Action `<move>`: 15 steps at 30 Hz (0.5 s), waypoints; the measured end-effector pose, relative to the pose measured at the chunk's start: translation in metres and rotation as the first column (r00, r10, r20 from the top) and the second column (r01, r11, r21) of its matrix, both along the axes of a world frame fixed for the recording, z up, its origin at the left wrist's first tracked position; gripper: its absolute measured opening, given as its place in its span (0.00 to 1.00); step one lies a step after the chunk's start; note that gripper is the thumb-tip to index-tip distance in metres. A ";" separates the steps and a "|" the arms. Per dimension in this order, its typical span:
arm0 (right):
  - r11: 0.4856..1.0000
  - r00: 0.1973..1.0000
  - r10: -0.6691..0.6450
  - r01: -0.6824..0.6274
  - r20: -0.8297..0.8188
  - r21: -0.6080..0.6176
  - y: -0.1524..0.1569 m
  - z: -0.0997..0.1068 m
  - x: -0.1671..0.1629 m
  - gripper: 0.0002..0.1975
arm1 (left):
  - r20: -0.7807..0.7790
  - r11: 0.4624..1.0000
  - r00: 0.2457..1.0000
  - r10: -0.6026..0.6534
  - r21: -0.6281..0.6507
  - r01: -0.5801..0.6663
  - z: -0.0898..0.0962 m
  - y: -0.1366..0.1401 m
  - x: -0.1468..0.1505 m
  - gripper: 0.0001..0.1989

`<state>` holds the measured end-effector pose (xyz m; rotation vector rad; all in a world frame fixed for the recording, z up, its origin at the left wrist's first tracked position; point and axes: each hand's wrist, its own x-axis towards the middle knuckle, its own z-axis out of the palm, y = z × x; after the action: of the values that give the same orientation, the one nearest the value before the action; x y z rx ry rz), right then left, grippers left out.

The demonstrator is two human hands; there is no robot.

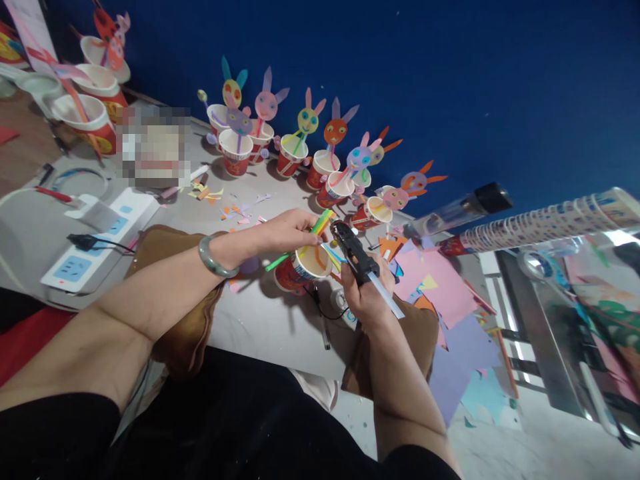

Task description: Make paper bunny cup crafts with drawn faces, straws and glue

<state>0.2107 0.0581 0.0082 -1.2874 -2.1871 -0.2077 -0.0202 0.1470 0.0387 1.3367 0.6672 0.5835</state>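
My left hand (293, 230), with a jade-like bangle at the wrist, pinches a bright green straw (277, 262) and a yellow one beside it, just above a paper cup (290, 277). Their ends point toward the nozzle of a black glue gun (356, 253). Wrapped around that gun is my right hand (369, 290); a translucent glue stick (386, 295) pokes out of its back. The red and white cup stands on the table under both hands, and an orange strip lies inside its rim. More coloured strips show between the hands, partly hidden.
Several cups with paper rabbit faces (335, 131) line the blue wall. A power strip (95, 240) and cables lie left. Paper scraps (240, 213) are scattered about. Right are coloured sheets (440, 280) and a long stack of cups (545, 223). Brown pads (170, 267) rest under my forearms.
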 end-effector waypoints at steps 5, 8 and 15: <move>0.998 1.000 -0.025 0.024 0.016 0.055 0.000 0.002 -0.002 0.11 | 0.003 0.999 0.999 -0.032 0.017 0.032 -0.002 0.001 -0.001 0.04; 0.994 0.999 0.003 -0.006 0.033 0.105 0.001 0.003 -0.003 0.09 | 0.002 0.999 1.000 -0.027 0.020 0.027 -0.002 0.001 -0.001 0.04; 0.999 0.999 -0.045 0.044 0.027 0.028 0.000 0.001 -0.002 0.12 | -0.004 1.000 1.000 -0.012 0.000 0.012 0.003 -0.001 -0.001 0.04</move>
<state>0.2090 0.0579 0.0094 -1.3261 -2.1729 -0.2737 -0.0214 0.1464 0.0414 1.3413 0.6618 0.5707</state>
